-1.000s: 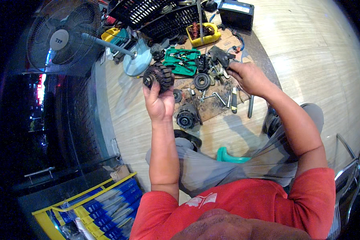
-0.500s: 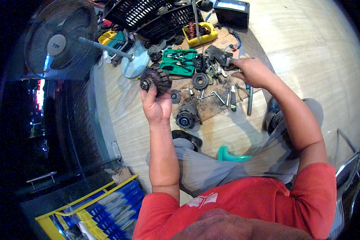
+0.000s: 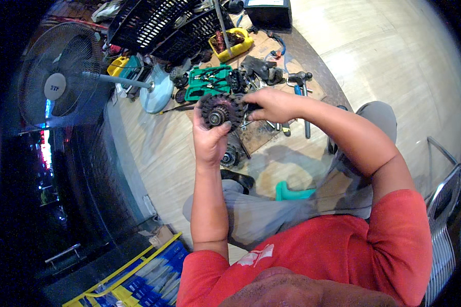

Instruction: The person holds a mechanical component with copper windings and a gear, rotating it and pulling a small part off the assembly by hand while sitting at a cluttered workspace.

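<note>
Toothed gear cluster sits raised above the parts-strewn floor, left hand clasped around it from below; right hand pinches its right edge.

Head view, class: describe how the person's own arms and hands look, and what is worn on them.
Both forearms are bare, with no gloves, watch or rings visible on the left hand or the right hand. Short red sleeves of a T-shirt cover only the upper arms.
</note>
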Demonstrator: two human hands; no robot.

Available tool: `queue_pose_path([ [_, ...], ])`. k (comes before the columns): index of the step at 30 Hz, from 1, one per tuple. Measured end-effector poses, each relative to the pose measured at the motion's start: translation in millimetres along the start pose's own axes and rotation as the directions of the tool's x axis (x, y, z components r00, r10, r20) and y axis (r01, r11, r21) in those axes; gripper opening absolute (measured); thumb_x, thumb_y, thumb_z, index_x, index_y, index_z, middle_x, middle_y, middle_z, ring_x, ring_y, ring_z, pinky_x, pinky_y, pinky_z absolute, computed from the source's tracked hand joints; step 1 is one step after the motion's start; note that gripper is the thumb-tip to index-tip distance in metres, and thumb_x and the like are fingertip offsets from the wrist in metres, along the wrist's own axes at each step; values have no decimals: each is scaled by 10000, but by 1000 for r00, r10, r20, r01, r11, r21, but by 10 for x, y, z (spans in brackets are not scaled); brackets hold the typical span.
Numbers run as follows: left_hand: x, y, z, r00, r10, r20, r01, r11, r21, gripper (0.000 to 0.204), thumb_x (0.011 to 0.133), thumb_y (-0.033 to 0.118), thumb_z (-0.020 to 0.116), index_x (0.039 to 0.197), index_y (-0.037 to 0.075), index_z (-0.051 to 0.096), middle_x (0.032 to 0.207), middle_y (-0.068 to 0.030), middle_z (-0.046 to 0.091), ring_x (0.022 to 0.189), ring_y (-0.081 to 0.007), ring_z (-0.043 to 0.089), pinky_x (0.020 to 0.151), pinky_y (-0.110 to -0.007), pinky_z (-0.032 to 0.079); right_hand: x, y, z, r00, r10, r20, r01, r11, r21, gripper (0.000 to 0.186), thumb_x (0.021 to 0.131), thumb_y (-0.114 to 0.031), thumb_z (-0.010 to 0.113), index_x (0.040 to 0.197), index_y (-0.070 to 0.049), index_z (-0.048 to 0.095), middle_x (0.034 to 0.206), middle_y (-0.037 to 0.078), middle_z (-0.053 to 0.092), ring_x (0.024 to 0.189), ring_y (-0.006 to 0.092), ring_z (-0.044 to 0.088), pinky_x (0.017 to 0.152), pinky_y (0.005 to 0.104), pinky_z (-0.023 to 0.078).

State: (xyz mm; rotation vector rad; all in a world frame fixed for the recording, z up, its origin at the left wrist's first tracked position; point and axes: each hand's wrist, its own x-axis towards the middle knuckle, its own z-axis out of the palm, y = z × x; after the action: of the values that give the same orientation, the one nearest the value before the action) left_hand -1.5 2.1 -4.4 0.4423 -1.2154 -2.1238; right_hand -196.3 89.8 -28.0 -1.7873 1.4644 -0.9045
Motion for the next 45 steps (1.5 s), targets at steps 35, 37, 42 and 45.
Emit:
queue_pose_path([
  [35, 66, 30, -85, 940, 25, -341, 9, 995, 99, 366, 835, -26, 595, 1179, -1, 471, 1078, -131, 615, 949, -253, 632, 816, -401, 540, -68, -129, -330, 937, -158, -311, 111, 980, -163, 148, 861, -147, 611, 957, -39, 644, 859, 152, 653, 808, 342, 631, 699, 409, 496],
  [37, 85, 41, -216, 919, 59, -389, -47, 998, 39, 294, 875, 1, 564, 1161, 2, 495, 1077, -134, 624, 952, -260, 635, 817, -414, 540, -96, -181, -275, 934, -180, -309, 139, 979, -151, 165, 856, -205, 615, 935, -64, 647, 807, 158, 643, 771, 364, 621, 667, 445, 492],
  [42, 123, 128, -472, 902, 91, -422, -164, 976, -141, 274, 934, 113, 519, 1189, 11, 524, 1152, -139, 614, 1021, -289, 615, 895, -447, 513, -84, -108, -131, 961, -157, -228, 94, 960, -264, 184, 869, -214, 566, 985, -87, 633, 836, 149, 648, 788, 368, 623, 672, 477, 489],
  [45, 111, 209, -546, 912, 54, -406, -184, 939, -289, 324, 940, 188, 516, 1211, 13, 529, 1195, -141, 600, 1104, -330, 575, 948, -481, 479, -55, -10, -69, 962, -121, -244, 41, 950, -309, 188, 877, -221, 552, 994, -95, 628, 845, 149, 650, 795, 367, 626, 676, 482, 491],
])
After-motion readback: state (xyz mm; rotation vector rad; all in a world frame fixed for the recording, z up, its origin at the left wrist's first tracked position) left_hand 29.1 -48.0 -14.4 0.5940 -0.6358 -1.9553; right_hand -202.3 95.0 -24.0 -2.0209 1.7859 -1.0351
